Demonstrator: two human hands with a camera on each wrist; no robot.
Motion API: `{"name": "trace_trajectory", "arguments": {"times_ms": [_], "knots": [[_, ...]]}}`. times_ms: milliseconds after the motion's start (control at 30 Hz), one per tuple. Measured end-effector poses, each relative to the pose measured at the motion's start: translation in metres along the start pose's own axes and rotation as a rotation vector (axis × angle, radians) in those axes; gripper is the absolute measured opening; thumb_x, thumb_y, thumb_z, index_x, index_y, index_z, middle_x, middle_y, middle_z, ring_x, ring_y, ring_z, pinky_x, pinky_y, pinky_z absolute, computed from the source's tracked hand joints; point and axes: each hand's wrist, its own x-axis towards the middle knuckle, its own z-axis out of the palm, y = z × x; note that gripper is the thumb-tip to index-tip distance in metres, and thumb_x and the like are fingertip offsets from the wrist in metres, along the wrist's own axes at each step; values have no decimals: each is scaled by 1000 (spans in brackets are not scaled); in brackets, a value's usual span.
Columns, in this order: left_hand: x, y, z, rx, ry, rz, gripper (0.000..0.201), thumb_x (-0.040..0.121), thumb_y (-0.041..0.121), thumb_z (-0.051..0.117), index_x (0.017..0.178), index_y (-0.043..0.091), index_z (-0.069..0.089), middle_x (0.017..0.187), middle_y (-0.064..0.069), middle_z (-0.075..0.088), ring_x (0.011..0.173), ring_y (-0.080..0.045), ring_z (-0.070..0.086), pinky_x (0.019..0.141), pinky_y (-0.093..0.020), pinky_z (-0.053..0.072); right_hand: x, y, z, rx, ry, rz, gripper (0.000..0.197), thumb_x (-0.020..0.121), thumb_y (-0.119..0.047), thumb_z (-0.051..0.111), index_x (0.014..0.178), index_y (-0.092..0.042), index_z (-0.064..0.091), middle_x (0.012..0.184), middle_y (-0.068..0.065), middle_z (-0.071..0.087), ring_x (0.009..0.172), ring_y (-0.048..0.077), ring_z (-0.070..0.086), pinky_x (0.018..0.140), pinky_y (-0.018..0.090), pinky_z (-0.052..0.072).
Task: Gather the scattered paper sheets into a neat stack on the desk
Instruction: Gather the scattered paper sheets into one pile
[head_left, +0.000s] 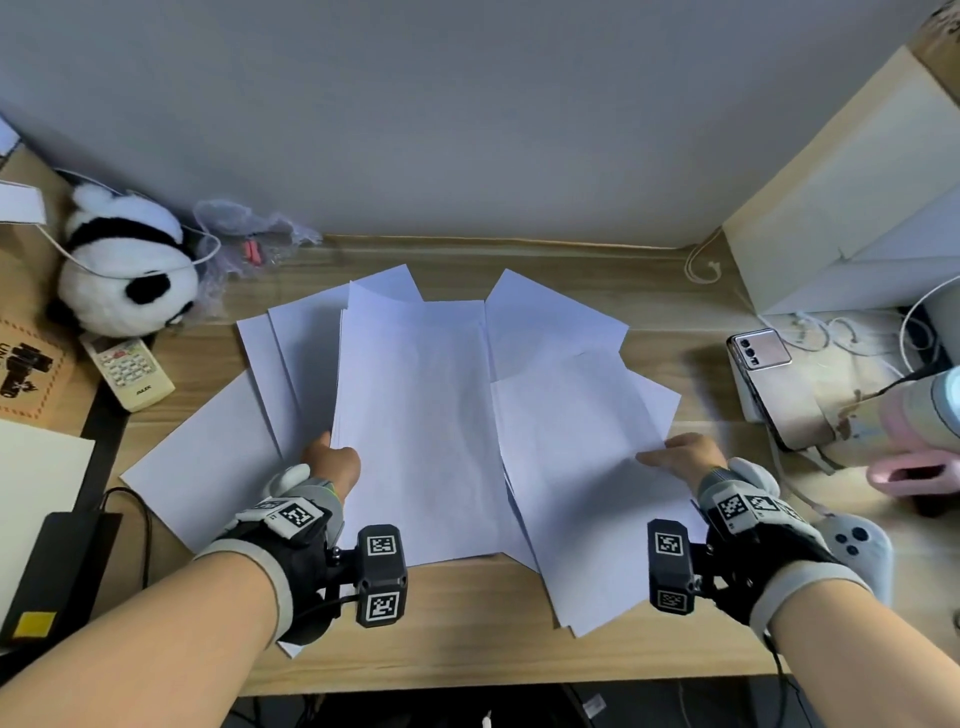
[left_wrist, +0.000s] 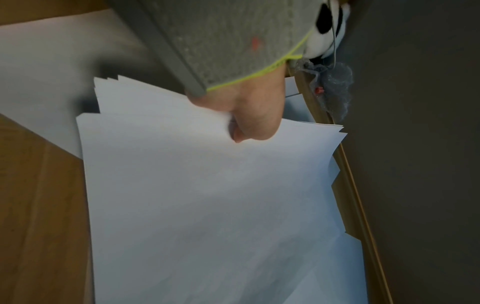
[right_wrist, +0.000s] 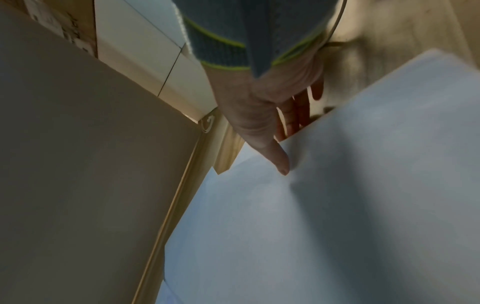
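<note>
The paper sheets (head_left: 415, 415) are plain white and blank, fanned loosely over the middle of the wooden desk (head_left: 467, 623), with corners sticking out at different angles. A thicker bundle sits at the centre, its left edge lifted; in my left wrist view the bundle's edges (left_wrist: 109, 96) are stepped, not flush. More sheets slant off to the right (head_left: 587, 467), and a few single ones lie flat to the left (head_left: 208, 467).

My left hand (head_left: 332, 460) pinches the left edge of the centre bundle, thumb on top and the other fingers tucked under the paper. My right hand (head_left: 685, 457) takes the right edge of the slanted sheets: the thumb (right_wrist: 275, 154) lies straight and presses on top, while the fingers (right_wrist: 293, 117) run straight beneath the edge, so the paper is nipped between them.

A panda plush (head_left: 124, 270) and a remote control (head_left: 130, 371) sit at the far left, a phone (head_left: 761, 351) to the right, a game controller (head_left: 852, 540) just beside my right wrist.
</note>
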Motion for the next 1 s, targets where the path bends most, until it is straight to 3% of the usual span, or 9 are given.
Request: {"name": "trace_trajectory", "arguments": {"times_ms": [167,267,400,500,633,767,867,933,1000], "knots": [[-4,-1,2,27,-57,-24,46,86,-7,35,127,3,55,128,-19,61,117,-38,57,98,-40,46,-18,0,3,-122,-168,-27,42,83,-19,67,116,5,59,110,18,64,103,33,61,75,30,45],[-10,3,0,45,-97,-27,47,89,-8,38,134,0,48,134,-18,56,118,-35,55,99,-38,43,-27,-12,-19,-126,60,-151,35,89,-17,56,116,6,60,113,24,62,105,35,60,76,30,39],[-11,5,3,51,-220,-19,45,90,-8,43,135,-3,45,125,-12,56,99,-18,44,77,-25,40,-50,-41,-48,528,280,-332,12,80,-19,51,83,-11,59,80,8,59,69,16,54,50,15,43],[-9,3,8,70,-290,-22,42,88,-9,47,130,-5,48,122,-18,59,98,-20,47,82,-27,37,-66,-65,-42,725,132,-382,23,89,-4,49,71,-15,56,45,-14,59,40,0,47,39,11,38],[-9,4,12,52,-330,-25,40,87,-4,52,127,-6,53,124,-23,60,103,-29,57,94,-37,45,-74,-79,3,650,-198,-365,26,92,-4,49,70,-16,55,42,-6,58,39,6,49,40,14,38],[3,-4,14,-67,-291,-79,65,92,49,40,136,3,48,142,-17,50,131,-32,48,113,-43,34,-84,-80,61,320,-214,-328,23,89,-7,53,68,-17,52,63,0,49,57,16,43,43,16,36],[50,-37,29,-189,-249,-193,118,50,97,31,138,20,47,144,-5,50,132,-28,48,113,-46,33,-87,-76,90,237,-232,-299,8,87,-5,51,84,-9,57,68,4,53,71,23,49,51,22,36],[23,-18,20,-181,-334,-195,110,55,91,45,141,21,44,147,-2,45,136,-26,43,116,-42,29,-89,-72,100,246,-294,-280,9,90,-8,50,87,-12,58,71,4,53,68,21,48,52,23,36],[-11,5,10,-91,-385,-105,70,86,41,61,142,5,38,146,-12,44,134,-27,43,113,-37,31,-86,-70,100,270,-280,-263,25,90,-12,51,66,-17,53,58,0,44,55,17,39,47,22,33]]}}
